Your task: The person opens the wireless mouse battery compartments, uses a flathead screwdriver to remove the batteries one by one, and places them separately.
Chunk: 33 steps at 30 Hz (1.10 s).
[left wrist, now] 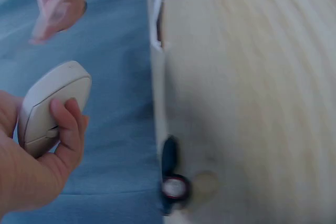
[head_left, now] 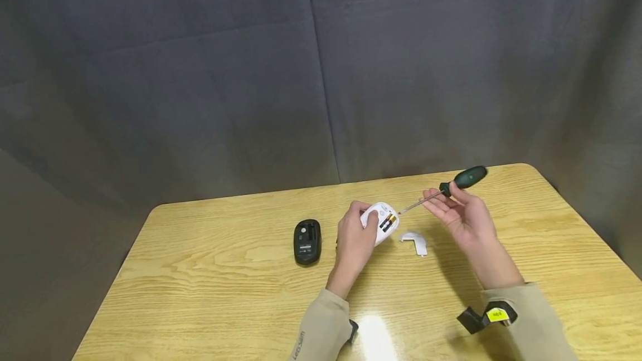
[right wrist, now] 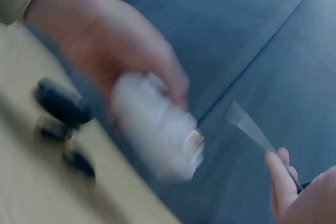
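Above the table, my left hand (head_left: 355, 235) grips a white computer mouse (head_left: 371, 214) with its underside up. Two batteries (head_left: 388, 222) show in its uncovered battery bay. My right hand (head_left: 468, 217) pinches a screwdriver (head_left: 470, 177) with a dark green handle, near where the shaft begins. The screwdriver's tip comes right up to the mouse's edge beside the batteries. In the left wrist view, fingers wrap around the mouse (left wrist: 55, 98). The right wrist view shows the screwdriver shaft (right wrist: 254, 130) blurred, apart from the mouse (right wrist: 152, 129).
A black mouse (head_left: 307, 242) lies underside up on the wooden table (head_left: 225, 272), left of my left hand. Just below the white mouse lies a white L-shaped cover (head_left: 415, 243). A dark grey curtain (head_left: 241, 82) hangs behind the table's back edge.
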Each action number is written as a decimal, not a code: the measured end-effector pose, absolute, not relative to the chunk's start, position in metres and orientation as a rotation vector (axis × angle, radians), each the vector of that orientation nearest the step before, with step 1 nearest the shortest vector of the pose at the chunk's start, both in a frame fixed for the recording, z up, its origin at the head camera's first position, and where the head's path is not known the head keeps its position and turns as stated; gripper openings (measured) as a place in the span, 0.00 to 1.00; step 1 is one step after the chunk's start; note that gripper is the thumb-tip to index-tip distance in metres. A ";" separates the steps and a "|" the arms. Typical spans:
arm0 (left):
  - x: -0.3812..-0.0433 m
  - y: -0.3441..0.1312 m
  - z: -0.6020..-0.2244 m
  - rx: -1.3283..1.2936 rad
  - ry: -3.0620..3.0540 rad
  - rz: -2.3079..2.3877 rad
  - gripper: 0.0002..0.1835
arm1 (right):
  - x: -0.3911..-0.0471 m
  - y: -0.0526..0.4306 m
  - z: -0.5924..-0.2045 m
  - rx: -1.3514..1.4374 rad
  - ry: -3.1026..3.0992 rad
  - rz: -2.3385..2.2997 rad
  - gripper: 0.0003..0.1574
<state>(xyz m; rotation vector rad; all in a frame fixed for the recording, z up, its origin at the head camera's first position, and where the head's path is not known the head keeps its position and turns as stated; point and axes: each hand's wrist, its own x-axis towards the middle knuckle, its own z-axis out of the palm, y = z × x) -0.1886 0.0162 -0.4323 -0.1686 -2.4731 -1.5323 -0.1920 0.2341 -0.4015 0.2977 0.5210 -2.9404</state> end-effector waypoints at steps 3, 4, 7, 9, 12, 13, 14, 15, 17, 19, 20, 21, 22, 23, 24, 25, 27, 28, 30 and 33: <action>-0.189 0.015 -0.434 -0.167 -2.503 -1.500 0.11 | -0.192 0.233 -0.400 0.308 0.474 -2.910 0.11; -0.188 0.015 -0.435 -0.166 -2.512 -1.500 0.11 | -0.192 0.232 -0.400 0.286 0.531 -2.905 0.11; -0.189 0.014 -0.436 -0.164 -2.519 -1.530 0.11 | -0.193 0.233 -0.399 0.217 0.765 -2.890 0.10; -0.189 0.014 -0.436 -0.167 -2.510 -1.560 0.11 | -0.193 0.236 -0.399 0.203 0.900 -2.868 0.08; -0.189 0.012 -0.437 -0.150 -2.495 -1.596 0.11 | -0.194 0.243 -0.400 0.185 1.128 -2.804 0.04; -0.189 0.012 -0.437 -0.143 -2.490 -1.611 0.12 | -0.194 0.246 -0.400 0.178 1.206 -2.777 0.03; -0.189 0.012 -0.438 -0.140 -2.485 -1.624 0.12 | -0.195 0.248 -0.401 0.171 1.273 -2.754 0.04; -0.190 0.011 -0.438 -0.137 -2.481 -1.636 0.12 | -0.195 0.250 -0.402 0.161 1.334 -2.733 0.05; -0.190 0.011 -0.438 -0.133 -2.473 -1.655 0.12 | -0.196 0.255 -0.405 0.150 1.416 -2.699 0.07; -0.191 0.011 -0.437 -0.133 -2.466 -1.669 0.12 | -0.197 0.259 -0.408 0.145 1.501 -2.665 0.07; -0.191 0.011 -0.437 -0.131 -2.464 -1.675 0.12 | -0.198 0.261 -0.410 0.146 1.544 -2.646 0.07; -0.191 0.011 -0.437 -0.128 -2.463 -1.681 0.12 | -0.199 0.263 -0.411 0.153 1.598 -2.620 0.06; -0.191 0.011 -0.437 -0.128 -2.462 -1.687 0.12 | -0.199 0.265 -0.413 0.162 1.657 -2.590 0.05; -0.191 0.011 -0.436 -0.128 -2.462 -1.693 0.12 | -0.200 0.266 -0.414 0.171 1.727 -2.549 0.06; -0.191 0.011 -0.436 -0.129 -2.462 -1.697 0.13 | -0.201 0.268 -0.416 0.175 1.802 -2.499 0.09; -0.191 0.011 -0.436 -0.129 -2.462 -1.699 0.13 | -0.202 0.270 -0.417 0.176 1.870 -2.444 0.13; -0.191 0.011 -0.436 -0.131 -2.463 -1.704 0.13 | -0.205 0.273 -0.421 0.165 2.007 -2.317 0.23; -0.191 0.011 -0.435 -0.131 -2.465 -1.704 0.13 | -0.206 0.274 -0.422 0.154 2.070 -2.249 0.27; -0.191 0.011 -0.435 -0.131 -2.467 -1.702 0.13 | -0.208 0.276 -0.426 0.133 2.177 -2.126 0.31; -0.192 0.011 -0.436 -0.136 -2.469 -1.704 0.13 | -0.211 0.279 -0.431 0.116 2.283 -1.980 0.31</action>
